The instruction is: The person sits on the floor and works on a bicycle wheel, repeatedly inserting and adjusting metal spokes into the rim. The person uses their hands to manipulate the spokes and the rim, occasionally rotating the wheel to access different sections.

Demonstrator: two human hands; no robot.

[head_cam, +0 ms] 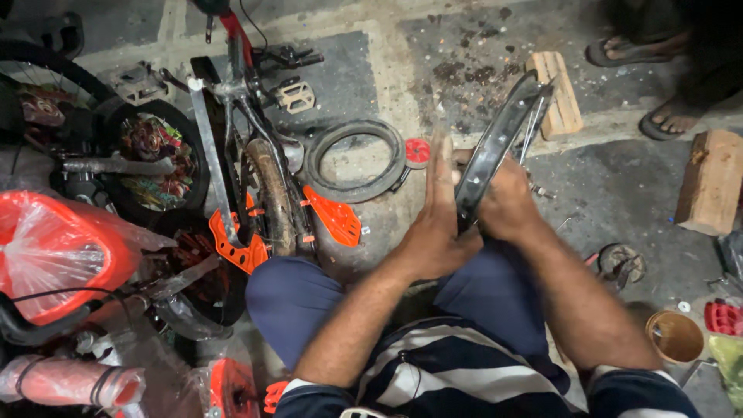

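Head view: the wheel rim (495,147) stands on edge above the person's lap, its long axis running from the hands up-right toward a wooden block (559,91). The right hand (507,205) clenches its lower edge; the left hand (435,224) presses flat against it, fingers (439,166) straight and released.

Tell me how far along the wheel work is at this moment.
Done: the black metal wheel rim is off the small upturned bicycle, and it carries no tyre. In hand: the right hand grips the rim low down while the left hand lies flat against it, fingers straight. Left: the loose black rubber tyre lies on the floor, not yet on any rim, with orange plastic parts beside it.
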